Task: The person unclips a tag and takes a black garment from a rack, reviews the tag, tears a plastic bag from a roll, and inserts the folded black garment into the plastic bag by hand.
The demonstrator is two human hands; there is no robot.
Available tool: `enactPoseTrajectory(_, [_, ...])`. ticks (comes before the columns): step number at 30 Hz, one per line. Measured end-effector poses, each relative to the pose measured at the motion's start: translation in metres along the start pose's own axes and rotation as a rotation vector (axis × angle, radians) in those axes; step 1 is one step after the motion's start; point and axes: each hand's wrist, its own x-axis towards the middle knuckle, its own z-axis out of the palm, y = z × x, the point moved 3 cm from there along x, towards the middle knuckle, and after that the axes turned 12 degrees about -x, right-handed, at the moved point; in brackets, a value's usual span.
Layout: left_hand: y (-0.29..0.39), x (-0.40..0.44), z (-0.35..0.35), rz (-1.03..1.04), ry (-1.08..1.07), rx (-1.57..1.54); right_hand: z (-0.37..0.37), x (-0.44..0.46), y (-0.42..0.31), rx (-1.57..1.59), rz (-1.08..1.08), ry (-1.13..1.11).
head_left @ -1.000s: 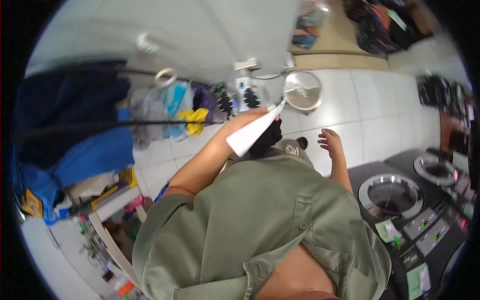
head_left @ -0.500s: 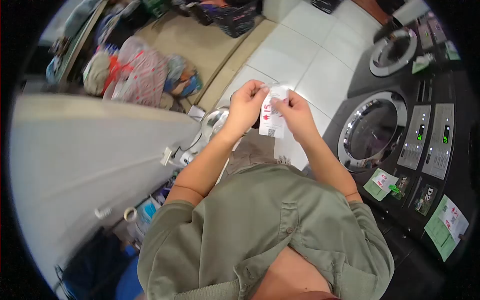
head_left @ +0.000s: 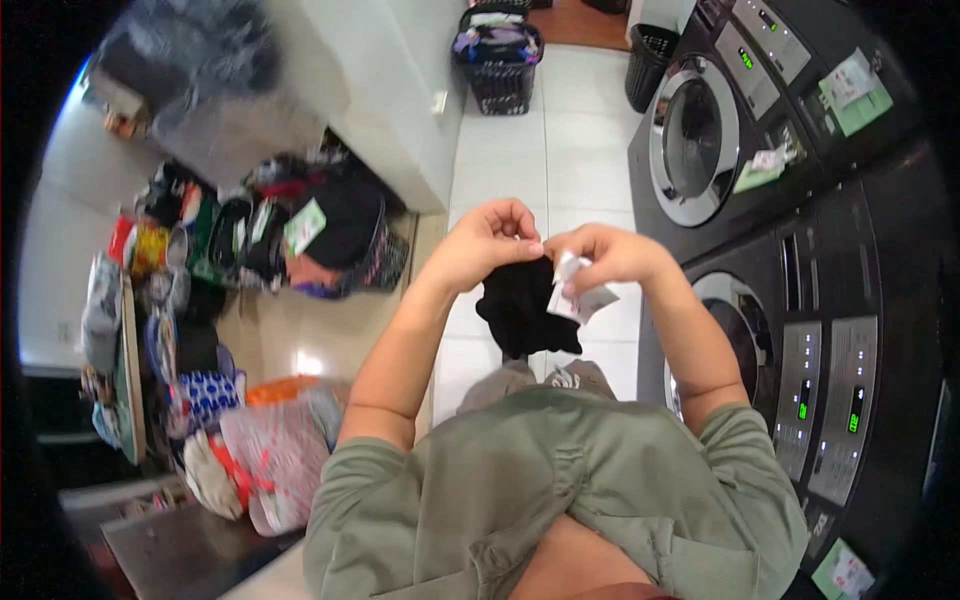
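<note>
My left hand (head_left: pixel 490 243) is closed in a pinch, its fingertips meeting those of my right hand. Beneath this meeting point hangs a bunched black cloth (head_left: pixel 525 308), apparently gripped at its top edge by my left fingers; its exact kind does not show. My right hand (head_left: pixel 612 256) is closed around a folded white paper slip (head_left: pixel 590 302) with faint red marks. The slip overlaps the right side of the cloth. Both hands are in front of my body, above the tiled floor.
Dark front-loading machines (head_left: pixel 693 140) with lit panels and green-and-white tags line the right. A full laundry basket (head_left: pixel 500 85) and a black bin (head_left: pixel 652 65) stand ahead. At left are a tagged basket (head_left: pixel 385 262), a tied plastic bag (head_left: pixel 275 455) and a wall corner (head_left: pixel 425 150).
My view has swung left and up the aisle. The slip, previously spread flat between both hands, is now folded in my right hand. The black cloth has come into clear view below them.
</note>
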Motion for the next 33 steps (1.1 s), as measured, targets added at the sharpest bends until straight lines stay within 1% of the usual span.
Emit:
enactPoseTrajectory(2, [0.020,0.055,-0.008,-0.048,-0.094,0.031,-0.039,0.015,0.007,0.033,0.127,0.057])
enactPoseTrajectory(3, [0.026,0.086,-0.015,-0.066,-0.127,0.058,-0.062,0.021,0.012,0.036,0.153,0.079])
enactPoseTrajectory(4, [0.031,0.120,-0.025,-0.079,-0.160,0.086,-0.087,0.025,0.015,0.117,0.232,0.130])
enactPoseTrajectory(5, [0.034,0.153,-0.033,-0.098,-0.197,0.086,-0.119,0.024,0.019,0.145,0.230,0.217])
enactPoseTrajectory(6, [0.038,0.186,-0.044,-0.138,-0.270,0.287,-0.154,0.019,0.025,0.173,0.227,0.302])
enactPoseTrajectory(7, [0.041,0.217,-0.050,-0.163,-0.385,0.559,-0.190,0.013,0.030,0.256,0.224,0.446])
enactPoseTrajectory(8, [0.036,0.246,-0.060,-0.520,-0.504,0.652,-0.231,0.008,0.032,0.251,0.148,0.491])
enactPoseTrajectory(9, [0.009,0.280,-0.091,-0.618,-0.603,0.756,-0.273,0.004,0.040,0.251,0.014,0.516])
enactPoseTrajectory(10, [0.012,0.306,-0.099,-0.689,-0.626,0.757,-0.316,0.000,0.052,0.259,-0.113,0.533])
enactPoseTrajectory(11, [0.021,0.337,-0.113,-0.596,-0.635,0.905,-0.354,-0.003,0.059,0.283,-0.050,0.546])
enactPoseTrajectory(12, [0.037,0.368,-0.127,-0.534,-0.577,0.976,-0.392,-0.005,0.066,0.310,0.013,0.559])
enactPoseTrajectory(14, [0.099,0.429,-0.133,-0.459,-0.485,1.211,-0.448,0.011,0.055,0.237,0.265,0.599])
enactPoseTrajectory(15, [0.125,0.457,-0.140,-0.317,-0.421,1.253,-0.479,0.018,0.072,0.225,0.248,0.473])
enactPoseTrajectory(16, [0.151,0.488,-0.144,-0.175,-0.355,1.278,-0.512,0.027,0.083,0.192,0.268,0.407])
enactPoseTrajectory(17, [0.177,0.520,-0.149,-0.201,-0.356,1.278,-0.544,0.036,0.090,0.167,0.287,0.406])
enactPoseTrajectory(18, [0.198,0.545,-0.157,-0.054,-0.271,1.134,-0.575,0.047,0.095,0.141,0.304,0.405])
enactPoseTrajectory(20, [0.233,0.593,-0.168,-0.156,-0.208,0.844,-0.637,0.068,0.102,0.098,0.324,0.395])
enactPoseTrajectory(22, [0.258,0.645,-0.178,0.116,-0.375,0.877,-0.697,0.086,0.109,0.047,0.336,0.386])
enactPoseTrajectory(23, [0.267,0.678,-0.196,0.117,-0.453,0.943,-0.725,0.098,0.112,-0.045,0.344,0.364])
enactPoseTrajectory(24, [0.271,0.712,-0.210,0.117,-0.457,0.941,-0.754,0.109,0.115,-0.136,0.349,0.343])
enactPoseTrajectory(25, [0.280,0.746,-0.225,0.307,-0.357,1.009,-0.785,0.117,0.119,-0.181,0.310,0.366])
enactPoseTrajectory(26, [0.289,0.775,-0.241,0.487,-0.253,1.068,-0.817,0.125,0.129,-0.121,0.232,0.393])
enactPoseTrajectory(27, [0.293,0.813,-0.265,0.595,-0.186,1.099,-0.853,0.132,0.134,-0.072,0.249,0.437])
enactPoseTrajectory(28, [0.297,0.853,-0.284,0.604,-0.187,1.086,-0.881,0.137,0.140,-0.010,0.273,0.478])
enactPoseTrajectory(30, [0.296,0.934,-0.320,-0.024,0.074,0.791,-0.945,0.148,0.146,-0.007,0.299,0.508])
enactPoseTrajectory(31, [0.311,0.965,-0.307,0.010,0.024,0.659,-0.976,0.154,0.149,-0.038,0.298,0.536])
enactPoseTrajectory(32, [0.320,1.005,-0.308,0.005,0.023,0.664,-1.009,0.164,0.154,-0.075,0.290,0.564])
enactPoseTrajectory(33, [0.330,1.045,-0.307,0.091,-0.036,0.637,-1.039,0.166,0.161,-0.054,0.318,0.574])
